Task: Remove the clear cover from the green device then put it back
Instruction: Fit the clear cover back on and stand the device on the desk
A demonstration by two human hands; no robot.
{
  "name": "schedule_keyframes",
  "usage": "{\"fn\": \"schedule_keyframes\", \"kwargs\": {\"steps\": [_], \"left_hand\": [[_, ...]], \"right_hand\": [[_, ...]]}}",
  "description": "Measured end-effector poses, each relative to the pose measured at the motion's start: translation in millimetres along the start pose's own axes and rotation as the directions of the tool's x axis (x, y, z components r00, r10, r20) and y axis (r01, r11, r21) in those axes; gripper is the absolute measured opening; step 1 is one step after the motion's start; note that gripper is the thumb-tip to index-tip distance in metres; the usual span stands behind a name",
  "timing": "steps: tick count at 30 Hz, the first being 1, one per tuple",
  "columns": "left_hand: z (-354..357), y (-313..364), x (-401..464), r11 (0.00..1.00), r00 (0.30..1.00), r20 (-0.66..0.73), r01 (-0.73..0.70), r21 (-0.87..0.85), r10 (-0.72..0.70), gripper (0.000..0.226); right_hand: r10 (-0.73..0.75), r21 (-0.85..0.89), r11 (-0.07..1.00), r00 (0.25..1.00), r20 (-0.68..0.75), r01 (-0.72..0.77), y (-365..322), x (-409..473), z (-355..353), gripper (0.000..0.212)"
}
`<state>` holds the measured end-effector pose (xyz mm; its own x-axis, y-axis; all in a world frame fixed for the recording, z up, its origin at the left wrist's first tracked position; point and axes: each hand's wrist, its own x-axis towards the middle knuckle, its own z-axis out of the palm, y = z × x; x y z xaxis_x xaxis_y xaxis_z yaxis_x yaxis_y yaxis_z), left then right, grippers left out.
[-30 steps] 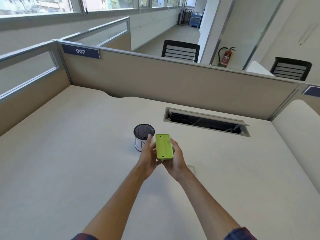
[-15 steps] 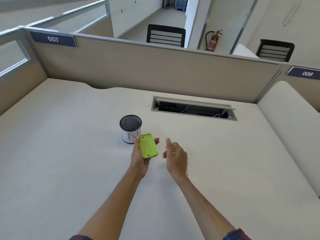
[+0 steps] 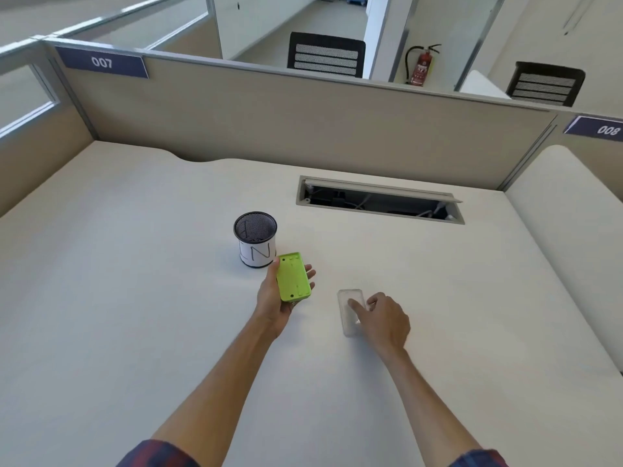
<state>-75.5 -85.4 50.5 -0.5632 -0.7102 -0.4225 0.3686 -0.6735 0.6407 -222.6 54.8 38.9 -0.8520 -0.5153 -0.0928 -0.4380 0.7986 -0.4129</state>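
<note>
In the head view, my left hand (image 3: 273, 298) grips the green device (image 3: 292, 277) at frame centre, above the counter (image 3: 135, 264). My right hand (image 3: 382, 318), fingers loosely spread, touches the clear cover (image 3: 350, 311) lying flat just right.

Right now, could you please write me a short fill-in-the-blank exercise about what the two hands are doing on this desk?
1. The green device is held in the ____ hand.
2. The clear cover lies flat on the ____, under the right hand's fingertips.
3. The mesh cup stands just beyond the ____ hand.
4. The clear cover is ____ the green device, not fitted on it.

Missing words: left; desk; left; off
</note>
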Motion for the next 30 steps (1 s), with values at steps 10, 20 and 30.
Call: {"fn": "schedule_keyframes", "kwargs": {"steps": [10, 20, 30], "left_hand": [[1.9, -16.6, -10.8, 0.991, 1.0, -0.002, 0.029, 0.128, -0.029, 0.039], [18.3, -33.1, -26.8, 0.926, 1.0, 0.019, 0.013, 0.378, -0.021, 0.048], [20.0, -28.3, -34.7, 0.96, 0.995, 0.045, 0.074, 0.269, -0.089, 0.061]], "right_hand": [[0.115, 0.427, 0.885, 0.977, 0.18, -0.183, -17.1, -3.9, -1.4, 0.029], [-0.253, 0.288, 0.902, 0.935, -0.249, 0.321, -75.6, -49.1, -23.9, 0.012], [-0.42, 0.374, 0.804, 0.886, -0.194, 0.463, -72.5, -71.6, -12.1, 0.022]]}}
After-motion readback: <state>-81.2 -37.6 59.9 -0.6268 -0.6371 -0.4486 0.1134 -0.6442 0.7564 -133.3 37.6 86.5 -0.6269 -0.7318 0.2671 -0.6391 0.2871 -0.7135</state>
